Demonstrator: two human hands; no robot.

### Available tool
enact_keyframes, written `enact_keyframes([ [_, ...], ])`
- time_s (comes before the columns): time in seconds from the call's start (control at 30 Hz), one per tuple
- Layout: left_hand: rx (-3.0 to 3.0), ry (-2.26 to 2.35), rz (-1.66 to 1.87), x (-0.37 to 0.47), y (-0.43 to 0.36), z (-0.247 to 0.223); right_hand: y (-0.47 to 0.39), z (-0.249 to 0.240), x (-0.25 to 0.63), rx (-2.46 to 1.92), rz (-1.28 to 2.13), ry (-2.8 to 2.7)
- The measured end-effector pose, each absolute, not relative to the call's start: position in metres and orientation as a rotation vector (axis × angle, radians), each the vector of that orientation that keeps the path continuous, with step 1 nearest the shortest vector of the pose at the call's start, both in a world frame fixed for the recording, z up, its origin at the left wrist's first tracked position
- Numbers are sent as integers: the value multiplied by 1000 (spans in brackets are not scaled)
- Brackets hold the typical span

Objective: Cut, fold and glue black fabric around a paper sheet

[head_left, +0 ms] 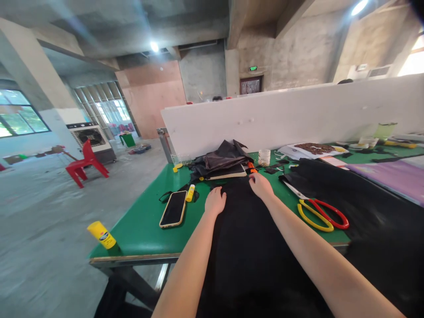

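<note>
A long sheet of black fabric [245,247] runs from the green table toward me between my arms. My left hand [215,202] is at its left edge, fingers curled and thumb over the cloth. Near the far right corner, my right hand [261,187] has its fingers bent onto the same fabric; their tips are partly hidden. Just beyond lies a dark board with a pale edge [228,175], under a crumpled black cloth [221,157]. Left of my left hand are a phone [173,209] and a small yellow glue stick [190,193].
Scissors with red and yellow handles [323,215] rest on the right beside more black fabric [367,194]. A larger yellow glue stick [102,235] stands at the table's [142,234] near left corner. A white partition [291,115] runs behind. A red chair [86,163] stands on the floor.
</note>
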State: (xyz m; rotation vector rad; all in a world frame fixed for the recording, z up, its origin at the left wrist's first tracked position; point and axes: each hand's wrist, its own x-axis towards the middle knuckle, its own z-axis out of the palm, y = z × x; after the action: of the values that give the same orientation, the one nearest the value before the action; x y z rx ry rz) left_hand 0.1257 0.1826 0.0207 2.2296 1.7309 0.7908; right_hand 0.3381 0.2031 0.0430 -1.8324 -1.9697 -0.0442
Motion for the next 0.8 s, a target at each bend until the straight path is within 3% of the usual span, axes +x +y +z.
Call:
enact_keyframes([
  [0.27, 2205, 1841, 714, 128, 183, 18, 212, 20, 335, -1952, -25, -2104],
  [0.8, 2233, 1904, 713, 128, 188, 13, 215, 19, 313, -1795, 67, -2374],
])
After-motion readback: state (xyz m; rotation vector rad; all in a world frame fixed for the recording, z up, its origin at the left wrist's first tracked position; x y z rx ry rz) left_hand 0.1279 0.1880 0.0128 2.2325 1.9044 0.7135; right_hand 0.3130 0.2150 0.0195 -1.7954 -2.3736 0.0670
